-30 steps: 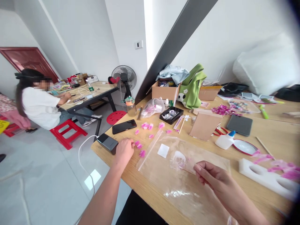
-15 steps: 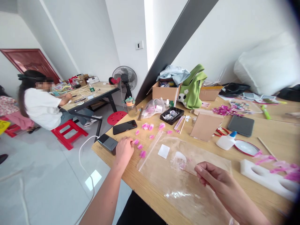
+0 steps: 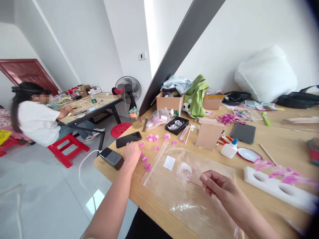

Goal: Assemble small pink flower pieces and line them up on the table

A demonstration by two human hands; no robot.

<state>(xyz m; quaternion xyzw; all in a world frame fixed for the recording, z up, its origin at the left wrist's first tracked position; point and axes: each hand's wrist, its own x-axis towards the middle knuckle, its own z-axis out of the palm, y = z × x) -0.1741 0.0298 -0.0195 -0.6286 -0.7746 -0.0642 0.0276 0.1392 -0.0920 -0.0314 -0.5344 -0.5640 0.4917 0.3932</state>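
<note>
My right hand (image 3: 216, 184) pinches a thin stick (image 3: 195, 182). Its far tip reaches a whitish patch (image 3: 186, 171) on the clear zip bag (image 3: 164, 196), which lies flat on the table. A small white square (image 3: 169, 163) rests on that bag too. To the left, my left hand (image 3: 132, 152) is closed, with curled fingers turned away from view, beside a dark phone (image 3: 129, 139) and a small pink petal piece (image 3: 142, 144). What those fingers grip, if anything, is hidden. Several more pink pieces (image 3: 147, 167) lie between this hand and the bag.
A power bank (image 3: 112, 157) with a white cable sits at the table's left edge. Right of the bag are a glue bottle (image 3: 229, 150), a red-rimmed dish (image 3: 249, 155) and a white foam block (image 3: 279, 189). Another person (image 3: 37, 119) sits at a table further left.
My left hand has shifted from the power bank's side toward the phone and upper petal piece. The right hand still holds the stick at the patch. The view has turned slightly right.
</note>
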